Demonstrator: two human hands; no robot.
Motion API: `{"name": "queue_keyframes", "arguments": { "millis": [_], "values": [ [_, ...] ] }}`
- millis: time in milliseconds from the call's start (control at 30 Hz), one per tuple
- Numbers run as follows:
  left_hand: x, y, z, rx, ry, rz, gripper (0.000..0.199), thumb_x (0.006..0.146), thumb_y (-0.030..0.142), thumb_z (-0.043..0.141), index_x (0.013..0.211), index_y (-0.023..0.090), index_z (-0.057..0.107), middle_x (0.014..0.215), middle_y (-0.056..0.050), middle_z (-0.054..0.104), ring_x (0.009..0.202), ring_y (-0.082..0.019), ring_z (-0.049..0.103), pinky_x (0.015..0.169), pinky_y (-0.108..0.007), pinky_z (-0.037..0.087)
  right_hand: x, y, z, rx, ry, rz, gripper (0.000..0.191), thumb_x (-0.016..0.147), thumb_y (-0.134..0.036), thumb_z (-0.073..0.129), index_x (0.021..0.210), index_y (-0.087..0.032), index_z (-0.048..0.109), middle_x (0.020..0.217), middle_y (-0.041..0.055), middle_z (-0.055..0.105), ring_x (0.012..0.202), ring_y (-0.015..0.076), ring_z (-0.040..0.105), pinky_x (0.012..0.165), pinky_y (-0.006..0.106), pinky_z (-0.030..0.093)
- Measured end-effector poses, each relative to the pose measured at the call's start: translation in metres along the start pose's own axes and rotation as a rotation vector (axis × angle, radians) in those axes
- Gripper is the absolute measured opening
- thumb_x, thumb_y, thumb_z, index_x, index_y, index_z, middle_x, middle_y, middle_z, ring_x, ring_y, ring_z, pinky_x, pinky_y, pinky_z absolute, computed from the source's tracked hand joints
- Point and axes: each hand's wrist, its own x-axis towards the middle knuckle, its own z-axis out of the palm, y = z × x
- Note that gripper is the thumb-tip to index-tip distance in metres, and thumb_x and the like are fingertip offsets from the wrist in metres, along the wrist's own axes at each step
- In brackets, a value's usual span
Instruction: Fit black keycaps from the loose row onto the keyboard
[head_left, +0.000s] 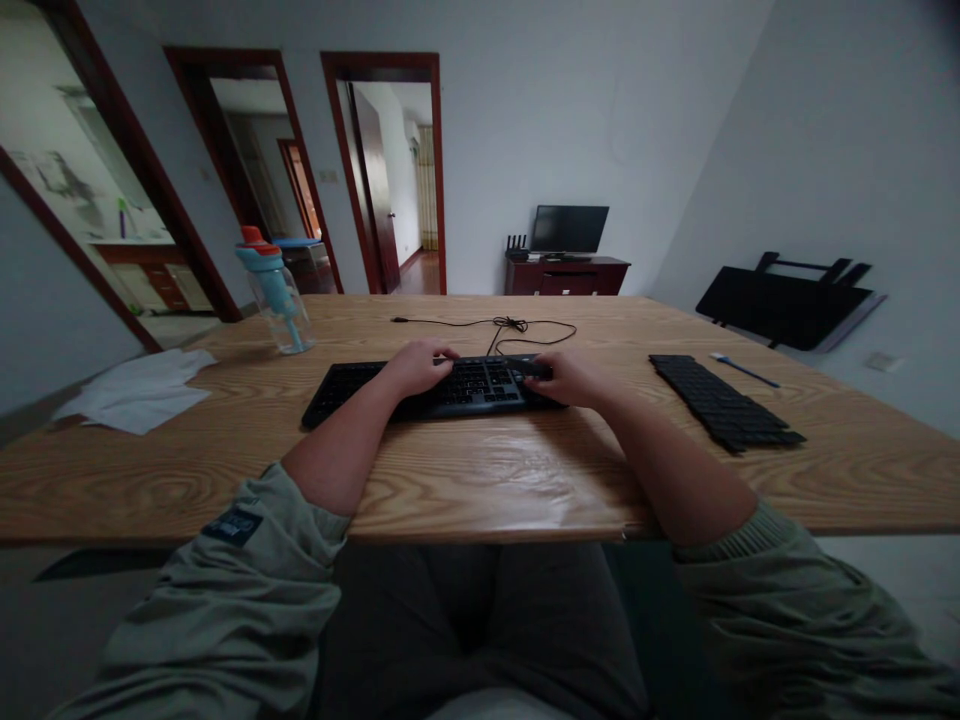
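Note:
A black keyboard (472, 392) lies flat on the wooden table in front of me, and parts of it show dark sockets without keycaps. My left hand (418, 368) rests over its back edge, left of the middle, fingers bent against it and steadying it. My right hand (574, 378) is closed around a short dark tool (527, 367) whose tip points left over the right end of the keyboard. The tool's exact kind is hard to make out. My right fingers partly hide the number pad.
Black keycaps (716, 400) lie in close rows at the right, with a small dark-handled brush (742, 369) beyond them. The keyboard's cable (510, 324) lies coiled behind it. A clear bottle (277, 295) and white tissues (142, 388) are at the left.

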Motion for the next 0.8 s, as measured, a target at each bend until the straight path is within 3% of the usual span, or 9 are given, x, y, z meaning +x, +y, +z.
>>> {"name": "queue_keyframes", "arguments": {
  "millis": [133,267,367,467,600,700,800],
  "values": [
    [0.0,-0.002,0.001,-0.007,0.01,0.0,0.033,0.087,0.027,0.055,0.11,0.018,0.077,0.114,-0.006,0.076,0.108,-0.023,0.068,0.099,-0.031,0.05,-0.002,-0.003,0.004,0.01,-0.038,0.01,0.018,0.081,-0.026,0.068,0.095,-0.018,0.075,0.086,0.0055,0.075,0.071,0.0175,0.063,0.063,0.027,0.043],
    [-0.001,-0.002,0.0,-0.013,0.006,-0.021,0.035,0.087,0.027,0.054,0.111,0.018,0.077,0.112,-0.007,0.076,0.104,-0.023,0.069,0.098,-0.031,0.051,-0.01,-0.008,0.002,0.078,0.019,-0.04,0.017,0.083,-0.023,0.064,0.096,-0.017,0.073,0.088,0.0054,0.075,0.073,0.0167,0.062,0.065,0.027,0.043],
    [0.0,-0.001,0.001,-0.008,0.0,-0.02,0.035,0.088,0.029,0.054,0.112,0.018,0.077,0.112,-0.008,0.076,0.104,-0.024,0.069,0.097,-0.033,0.051,-0.033,-0.012,-0.01,0.16,0.082,-0.089,0.018,0.087,-0.028,0.06,0.097,-0.018,0.072,0.091,0.0047,0.074,0.078,0.0176,0.063,0.069,0.028,0.046],
    [0.001,-0.001,0.002,-0.004,0.0,-0.013,0.035,0.087,0.028,0.054,0.111,0.018,0.077,0.112,-0.008,0.076,0.104,-0.024,0.069,0.096,-0.033,0.052,-0.074,-0.007,-0.036,0.166,0.072,-0.059,0.024,0.088,-0.038,0.061,0.099,-0.02,0.072,0.093,0.0048,0.075,0.084,0.0201,0.065,0.075,0.031,0.049],
    [0.001,-0.002,0.003,-0.018,0.019,-0.022,0.037,0.086,0.028,0.054,0.113,0.018,0.077,0.112,-0.008,0.076,0.103,-0.023,0.069,0.094,-0.032,0.052,-0.143,0.035,-0.085,0.137,0.036,0.146,0.036,0.085,-0.049,0.062,0.103,-0.02,0.074,0.102,0.0094,0.075,0.094,0.0246,0.068,0.084,0.036,0.052],
    [0.001,-0.001,0.003,-0.034,0.017,-0.037,0.037,0.086,0.029,0.054,0.114,0.018,0.076,0.113,-0.007,0.076,0.103,-0.023,0.069,0.094,-0.032,0.052,-0.191,0.091,-0.115,0.09,0.015,0.375,0.04,0.082,-0.053,0.063,0.102,-0.022,0.078,0.111,0.012,0.075,0.1,0.0293,0.069,0.089,0.04,0.052],
    [0.0,0.002,0.002,-0.038,0.008,-0.047,0.038,0.085,0.027,0.054,0.116,0.018,0.075,0.115,-0.007,0.076,0.105,-0.022,0.069,0.096,-0.031,0.051,-0.227,0.142,-0.128,0.088,-0.025,0.446,0.032,0.077,-0.05,0.068,0.097,-0.028,0.081,0.114,0.0097,0.075,0.107,0.0304,0.068,0.095,0.039,0.051]
  ]
}}
